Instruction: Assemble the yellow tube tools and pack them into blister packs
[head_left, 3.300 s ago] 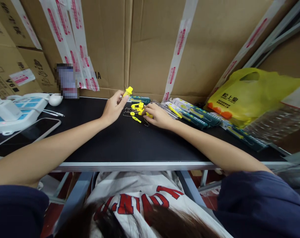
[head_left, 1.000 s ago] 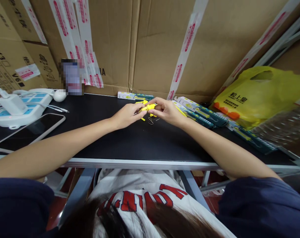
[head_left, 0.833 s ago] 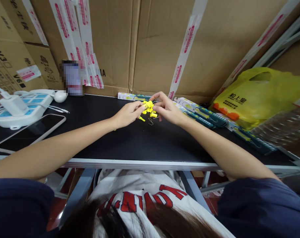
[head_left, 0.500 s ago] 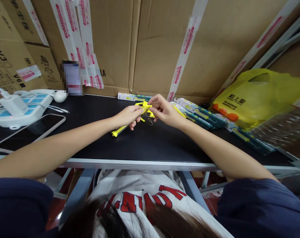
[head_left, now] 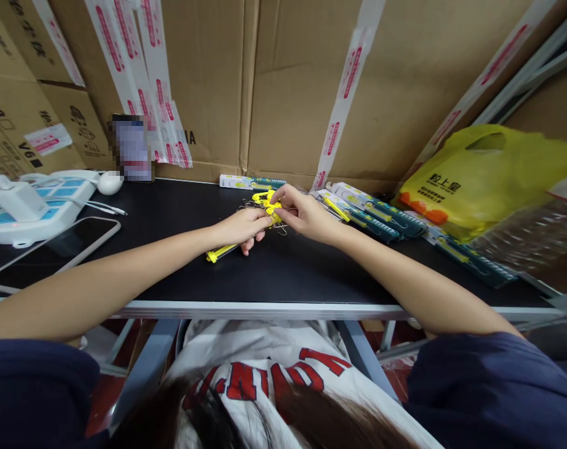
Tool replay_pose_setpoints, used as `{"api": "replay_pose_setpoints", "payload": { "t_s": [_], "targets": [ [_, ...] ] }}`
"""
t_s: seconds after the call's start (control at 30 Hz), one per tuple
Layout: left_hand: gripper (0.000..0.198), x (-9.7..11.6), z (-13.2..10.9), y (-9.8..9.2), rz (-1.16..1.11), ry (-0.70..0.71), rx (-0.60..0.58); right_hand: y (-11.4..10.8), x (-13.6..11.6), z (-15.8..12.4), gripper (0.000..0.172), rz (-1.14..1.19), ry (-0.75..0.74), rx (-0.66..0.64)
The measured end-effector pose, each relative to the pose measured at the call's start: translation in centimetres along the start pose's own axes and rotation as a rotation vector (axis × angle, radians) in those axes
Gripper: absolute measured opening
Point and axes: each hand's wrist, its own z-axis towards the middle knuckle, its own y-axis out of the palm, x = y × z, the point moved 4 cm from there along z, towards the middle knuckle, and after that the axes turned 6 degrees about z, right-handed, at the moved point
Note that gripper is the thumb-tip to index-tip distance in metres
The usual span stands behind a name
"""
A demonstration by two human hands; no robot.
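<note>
My left hand (head_left: 246, 228) is closed around a slim yellow plastic tool (head_left: 218, 254), whose long shaft sticks out below the palm toward me. My right hand (head_left: 306, 215) meets it from the other side, thumb and fingers pinching a small yellow plastic part (head_left: 272, 211) at the tool's far end. Just beyond the fingertips lie more yellow plastic pieces (head_left: 263, 197). Thin bent metal wires (head_left: 281, 231) show around and under the hands. The fingers hide much of the tool and where its parts meet.
Printed slim boxes (head_left: 358, 215) and a yellow rod-like piece (head_left: 335, 209) lie right of my hands; another box (head_left: 250, 183) is behind. A yellow bag (head_left: 479, 181) sits far right. At left are a power strip (head_left: 68, 193) and a phone (head_left: 53, 249). Cardboard (head_left: 292, 93) stands behind.
My right hand has come closer to the left, and its fingertips now press on the yellow part. The view has shifted slightly. My left hand keeps its hold on the tool.
</note>
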Motion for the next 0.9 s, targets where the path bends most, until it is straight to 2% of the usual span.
{"api": "replay_pose_setpoints", "payload": {
  "t_s": [0.43,0.67,0.9],
  "targets": [
    [0.014,-0.20,-0.03,0.04,-0.073,-0.004,-0.001,-0.14,0.14,-0.16,0.010,0.012,0.023,-0.061],
    [0.031,-0.44,0.02,0.10,-0.022,0.027,-0.011,0.28,-0.06,-0.18,0.012,-0.038,0.039,-0.131],
    [0.025,-0.16,-0.04,-0.05,-0.027,0.066,0.012,0.23,-0.68,-0.11,0.017,-0.017,0.027,-0.086]
  ]
}}
